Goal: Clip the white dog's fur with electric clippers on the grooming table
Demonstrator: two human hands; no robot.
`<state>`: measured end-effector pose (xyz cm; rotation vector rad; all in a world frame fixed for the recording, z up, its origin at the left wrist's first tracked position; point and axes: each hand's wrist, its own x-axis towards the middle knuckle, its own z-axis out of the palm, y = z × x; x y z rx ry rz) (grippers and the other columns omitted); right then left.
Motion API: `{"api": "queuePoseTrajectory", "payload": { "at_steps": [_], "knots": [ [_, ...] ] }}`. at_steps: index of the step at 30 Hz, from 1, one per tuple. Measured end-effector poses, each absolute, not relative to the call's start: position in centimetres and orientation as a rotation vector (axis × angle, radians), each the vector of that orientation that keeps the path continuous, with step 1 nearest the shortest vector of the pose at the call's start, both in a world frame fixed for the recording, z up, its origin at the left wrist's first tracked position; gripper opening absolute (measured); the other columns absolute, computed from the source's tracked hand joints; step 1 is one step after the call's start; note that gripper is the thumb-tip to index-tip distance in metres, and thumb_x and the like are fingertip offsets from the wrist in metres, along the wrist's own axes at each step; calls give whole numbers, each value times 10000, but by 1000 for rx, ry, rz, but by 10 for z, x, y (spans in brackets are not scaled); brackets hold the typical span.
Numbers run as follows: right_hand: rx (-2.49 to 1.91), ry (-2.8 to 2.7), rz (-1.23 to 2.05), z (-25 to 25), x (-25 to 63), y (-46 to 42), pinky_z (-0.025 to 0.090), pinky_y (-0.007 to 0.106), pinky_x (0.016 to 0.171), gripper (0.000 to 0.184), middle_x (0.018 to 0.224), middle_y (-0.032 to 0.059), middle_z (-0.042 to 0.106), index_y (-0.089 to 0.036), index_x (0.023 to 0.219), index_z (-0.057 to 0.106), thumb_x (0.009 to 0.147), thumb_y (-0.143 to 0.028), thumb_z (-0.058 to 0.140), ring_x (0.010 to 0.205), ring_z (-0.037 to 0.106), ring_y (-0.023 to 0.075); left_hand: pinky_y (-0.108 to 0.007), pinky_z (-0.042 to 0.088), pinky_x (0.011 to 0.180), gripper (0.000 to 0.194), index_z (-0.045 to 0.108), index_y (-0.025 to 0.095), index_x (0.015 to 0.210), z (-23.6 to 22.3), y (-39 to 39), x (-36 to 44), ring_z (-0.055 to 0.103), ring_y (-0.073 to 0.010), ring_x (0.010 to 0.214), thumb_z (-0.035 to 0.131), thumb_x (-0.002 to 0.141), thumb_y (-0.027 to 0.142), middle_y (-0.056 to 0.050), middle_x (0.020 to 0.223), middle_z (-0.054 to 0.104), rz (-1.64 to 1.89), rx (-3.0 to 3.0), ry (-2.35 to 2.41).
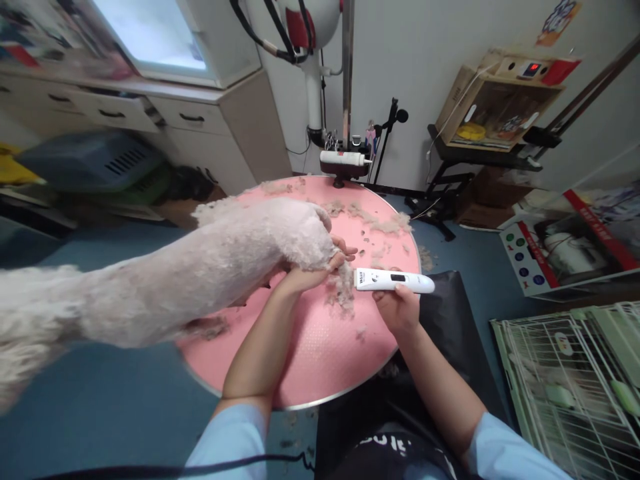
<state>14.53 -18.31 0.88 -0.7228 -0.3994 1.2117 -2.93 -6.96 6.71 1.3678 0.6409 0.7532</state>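
A pale dog [200, 267], its body clipped short, stretches in from the left over a round pink grooming table [320, 353]. Its left end in view is fluffier. My left hand [320, 270] is at the dog's furry leg at the table's middle, closed about it from below. The fingertips poke out past the fur, and the dog hides part of the hand. A white hair clipper [395, 280] lies level in my right hand [400, 307], thumb on its near side. Its blade end points left, close to a loose tuft of hair [344, 290] beside my left hand.
Clumps of cut hair [380, 220] litter the table's far side. Beyond the far edge, a tool holder [343, 168] carries a white bottle [345, 158] and scissors. A wire cage [575, 380] stands right, a pet carrier [95, 160] left. A dark cord [240, 461] crosses the bottom.
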Motion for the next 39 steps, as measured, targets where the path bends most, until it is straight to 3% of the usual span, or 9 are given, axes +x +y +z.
{"api": "queuePoseTrajectory", "payload": {
  "at_steps": [5, 9, 15, 19, 24, 30, 35, 39],
  "knots": [
    [-755, -405, 1198, 2, 147, -179, 503, 269, 552, 284, 1041, 29, 757, -273, 985, 634, 704, -260, 677, 829, 688, 193, -297, 564, 719, 355, 507, 190, 959, 68, -71, -29, 694, -298, 1114, 702, 829, 456, -176, 1155, 724, 751, 1358, 648],
    [-763, -531, 1232, 0, 148, -178, 527, 289, 589, 254, 1089, 27, 753, -286, 994, 631, 744, -307, 665, 873, 691, 199, -367, 580, 766, 385, 508, 193, 972, 71, -73, -29, 715, -303, 1060, 723, 806, 466, -176, 1153, 722, 722, 1338, 645],
    [-779, -623, 1228, -1, 149, -177, 562, 339, 641, 315, 1169, 44, 733, -302, 1065, 619, 775, -394, 701, 913, 694, 218, -368, 591, 778, 392, 538, 192, 1022, 68, -71, -28, 737, -267, 983, 725, 806, 461, -151, 1107, 733, 720, 1369, 606],
    [-820, -801, 1074, 10, 151, -192, 588, 363, 707, 390, 1240, 55, 709, -310, 1102, 580, 771, -351, 782, 869, 708, 200, -297, 585, 670, 465, 540, 193, 1171, 66, -70, -27, 735, -225, 889, 684, 831, 474, -148, 1083, 743, 703, 1416, 674],
    [-977, -1236, 817, 23, 147, -224, 571, 463, 923, 442, 1242, 72, 698, -288, 1066, 586, 716, -224, 848, 1081, 694, 256, -225, 531, 538, 414, 541, 180, 1165, 67, -72, -21, 694, -158, 685, 669, 844, 408, -113, 944, 755, 777, 1433, 765],
    [-957, -1130, 569, 13, 133, -232, 612, 334, 644, 441, 1272, 67, 663, -320, 1141, 496, 810, -297, 785, 853, 726, 192, -236, 556, 576, 346, 526, 208, 1157, 64, -76, -11, 713, -175, 745, 631, 847, 321, -75, 887, 748, 794, 1393, 840],
    [-944, -1157, 606, 12, 135, -227, 625, 402, 691, 486, 1315, 74, 625, -336, 1153, 503, 786, -398, 814, 805, 714, 196, -229, 560, 591, 365, 512, 206, 1136, 66, -78, -8, 703, -149, 708, 648, 846, 382, -40, 836, 728, 853, 1341, 774],
    [-971, -1156, 544, 12, 141, -232, 604, 337, 617, 410, 1262, 66, 632, -327, 1135, 499, 825, -353, 766, 835, 704, 193, -221, 544, 566, 411, 509, 198, 1127, 64, -78, -9, 686, -137, 671, 654, 844, 458, -43, 847, 731, 873, 1362, 770]
  ]
}}
